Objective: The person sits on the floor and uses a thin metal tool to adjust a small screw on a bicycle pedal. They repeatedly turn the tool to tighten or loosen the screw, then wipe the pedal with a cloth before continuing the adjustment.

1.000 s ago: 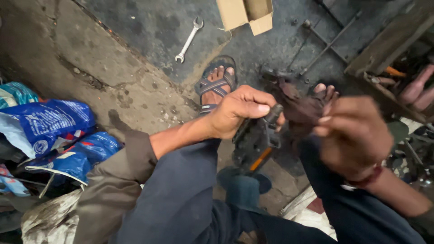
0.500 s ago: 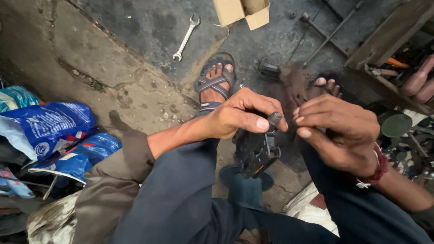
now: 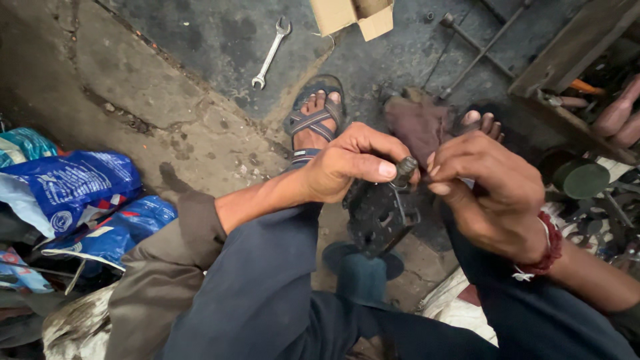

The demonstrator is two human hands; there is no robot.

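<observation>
Pinching a threaded bolt (image 3: pixel 404 167) atop a greasy black metal part (image 3: pixel 380 217), left hand (image 3: pixel 347 163) gripping at 9 o'clock, right hand (image 3: pixel 490 190) at 3; wrench (image 3: pixel 270 53) lying way off at 11.

cardboard box (image 3: pixel 353 17) cut off above

open: bare floor (image 3: pixel 167 73) far left | blocked: wrench (image 3: pixel 269 53), cardboard box (image 3: pixel 353 15) ahead; bags (image 3: pixel 73 193) left; shelf (image 3: pixel 573 53) right
</observation>
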